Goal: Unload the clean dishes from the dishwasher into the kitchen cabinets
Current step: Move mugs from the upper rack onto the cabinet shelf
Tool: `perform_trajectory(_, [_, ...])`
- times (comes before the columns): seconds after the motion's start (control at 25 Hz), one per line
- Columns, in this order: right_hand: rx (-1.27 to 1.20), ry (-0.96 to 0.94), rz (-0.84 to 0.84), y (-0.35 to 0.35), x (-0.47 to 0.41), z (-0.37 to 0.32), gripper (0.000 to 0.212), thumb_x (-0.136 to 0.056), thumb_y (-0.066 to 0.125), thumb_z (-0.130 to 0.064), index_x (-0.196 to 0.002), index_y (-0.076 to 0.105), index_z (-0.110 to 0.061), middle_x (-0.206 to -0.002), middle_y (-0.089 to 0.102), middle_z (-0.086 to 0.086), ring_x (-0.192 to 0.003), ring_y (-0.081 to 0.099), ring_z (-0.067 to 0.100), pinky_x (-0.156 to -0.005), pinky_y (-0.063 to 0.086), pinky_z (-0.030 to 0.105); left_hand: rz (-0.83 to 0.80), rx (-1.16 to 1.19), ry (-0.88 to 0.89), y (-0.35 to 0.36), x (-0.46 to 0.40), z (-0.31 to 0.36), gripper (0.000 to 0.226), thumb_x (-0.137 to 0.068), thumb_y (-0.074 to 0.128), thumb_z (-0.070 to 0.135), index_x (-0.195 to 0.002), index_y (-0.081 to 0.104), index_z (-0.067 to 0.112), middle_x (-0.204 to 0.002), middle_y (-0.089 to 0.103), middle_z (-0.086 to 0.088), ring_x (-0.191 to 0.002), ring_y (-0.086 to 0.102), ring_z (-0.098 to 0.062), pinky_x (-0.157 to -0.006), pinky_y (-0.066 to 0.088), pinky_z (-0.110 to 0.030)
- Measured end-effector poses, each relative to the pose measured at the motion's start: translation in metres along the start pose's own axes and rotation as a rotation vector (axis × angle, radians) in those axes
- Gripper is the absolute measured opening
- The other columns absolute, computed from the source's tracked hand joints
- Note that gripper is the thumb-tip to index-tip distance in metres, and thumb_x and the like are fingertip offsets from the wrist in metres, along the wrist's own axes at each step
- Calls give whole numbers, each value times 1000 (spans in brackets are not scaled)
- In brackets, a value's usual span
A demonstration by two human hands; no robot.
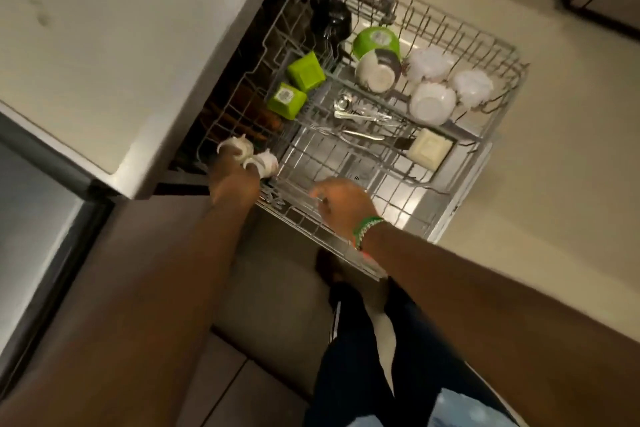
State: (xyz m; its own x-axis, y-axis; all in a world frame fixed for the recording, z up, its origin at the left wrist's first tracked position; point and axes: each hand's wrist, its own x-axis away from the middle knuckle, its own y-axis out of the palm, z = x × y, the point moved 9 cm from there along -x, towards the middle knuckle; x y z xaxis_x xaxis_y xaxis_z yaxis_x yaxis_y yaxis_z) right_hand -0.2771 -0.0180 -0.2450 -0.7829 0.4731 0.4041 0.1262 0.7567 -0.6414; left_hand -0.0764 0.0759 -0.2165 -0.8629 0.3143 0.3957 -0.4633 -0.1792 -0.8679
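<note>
Two small white cups (247, 154) sit at the near left corner of the pulled-out dishwasher rack (450, 204), and the left hand (233, 175) lies right on them, its grip closed around both, fingers curled over their rims. The right hand (341, 201) is just beside, fingers curled onto a wire at the rack's front edge; a green bracelet (367, 229) circles its wrist. Further back in the rack stand two green square cups (296, 87), a green bowl (375, 40), white bowls (433, 100), loose cutlery (363, 114) and a cream square dish (429, 148). The pale surface (104, 45) overhangs the rack on the left.
</note>
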Motion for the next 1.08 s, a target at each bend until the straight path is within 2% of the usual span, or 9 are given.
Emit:
perform_trajectory(0.16, [97,-116,-11,44,-77,-38,66,-83,70,-9,-144,48,-22,-143,53,9,-129,50,31,-93,55,46,-87,-210,207,36,-59,4,56,-88,65,4,-140,52,16,-150,39,-15,-131,48,-37,-108,45,-47])
perform_trajectory(0.28, [145,-119,-59,71,-116,-50,85,-81,72,-6,-153,34,-28,-157,35,6,-138,39,33,-96,51,44,-138,-476,248,57,-96,-25,46,-79,68,36,-122,56,26,-132,54,-13,-119,58,-38,-100,52,-52])
perform_trajectory(0.36, [160,-106,-69,86,-131,-52,87,-82,71,-4,-154,31,-32,-158,33,7,-139,37,34,-97,51,46,-190,-498,257,61,-106,-27,41,-79,66,37,-119,60,26,-133,53,-14,-118,56,-40,-101,50,-52])
perform_trajectory(0.48, [209,-106,-84,105,-147,-50,86,-83,74,-8,-153,30,-34,-158,35,8,-140,35,36,-100,51,48,-237,-424,200,71,-112,-26,41,-90,61,7,-128,64,23,-148,37,-19,-131,41,-47,-108,42,-52])
perform_trajectory(0.56, [223,-117,-69,110,-157,-50,82,-84,74,-11,-152,33,-32,-155,39,7,-138,36,36,-99,51,50,-265,-431,241,80,-116,-25,34,-88,66,5,-115,68,27,-148,32,-15,-128,40,-47,-104,46,-56])
perform_trajectory(0.64, [216,-129,-41,109,-161,-50,73,-87,71,-12,-150,37,-30,-152,44,7,-135,38,37,-96,52,51,-225,-414,239,76,-123,-24,26,-88,67,4,-97,66,28,-146,35,-15,-127,43,-46,-104,46,-54])
perform_trajectory(0.72, [197,-134,-11,106,-160,-50,71,-87,69,-12,-148,38,-31,-147,48,6,-131,41,36,-90,54,50,-234,-420,295,77,-126,-20,26,-92,60,2,-108,70,20,-140,49,-17,-128,47,-41,-108,41,-44])
perform_trajectory(0.92, [184,-101,86,80,-136,-38,82,-81,77,-14,-143,28,-34,-141,52,6,-124,47,38,-77,59,50,-22,-243,272,56,-96,-4,56,-86,60,42,-137,46,25,-143,40,-17,-122,48,-38,-82,40,-42])
perform_trajectory(1.08, [160,-21,194,25,-95,-26,72,-86,70,-20,-149,36,-29,-146,49,4,-126,46,35,-85,55,49,-36,-251,315,45,-48,38,55,-90,55,56,-138,39,37,-144,35,-12,-122,46,-38,-88,43,-46])
